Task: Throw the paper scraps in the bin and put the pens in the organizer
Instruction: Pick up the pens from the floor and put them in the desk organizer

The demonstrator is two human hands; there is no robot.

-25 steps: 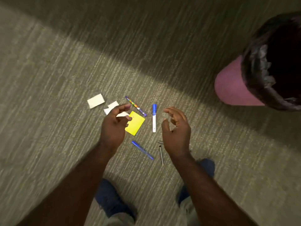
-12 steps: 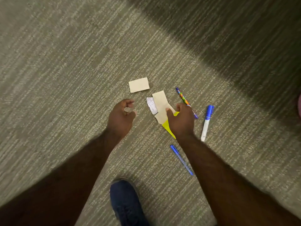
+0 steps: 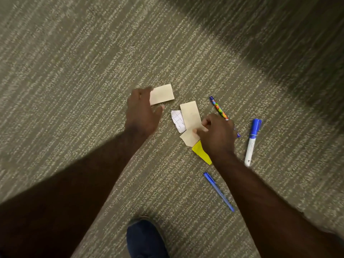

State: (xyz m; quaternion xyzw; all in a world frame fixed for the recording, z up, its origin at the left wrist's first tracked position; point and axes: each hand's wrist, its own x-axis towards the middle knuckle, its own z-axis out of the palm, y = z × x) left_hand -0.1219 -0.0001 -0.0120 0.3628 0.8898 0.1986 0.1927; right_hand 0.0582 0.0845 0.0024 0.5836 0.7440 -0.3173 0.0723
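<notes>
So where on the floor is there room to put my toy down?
Bare carpet lies wide to the left of the left hand, and beyond the tan card. Crowded: the scraps under the right hand, from the yellow scrap to the blue marker. The blue pen lies just below.

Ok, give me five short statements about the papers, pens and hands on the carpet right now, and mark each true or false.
1. The left hand reaches the separate tan paper. True.
2. The right hand holds the blue-capped marker. False: the marker lies apart on the carpet; the hand pinches the tan scraps.
3. A yellow paper shows beneath the right hand. True.
4. The bin is in view. False: no bin shows.
5. The blue pen lies in the organizer. False: it lies on the carpet.
</notes>
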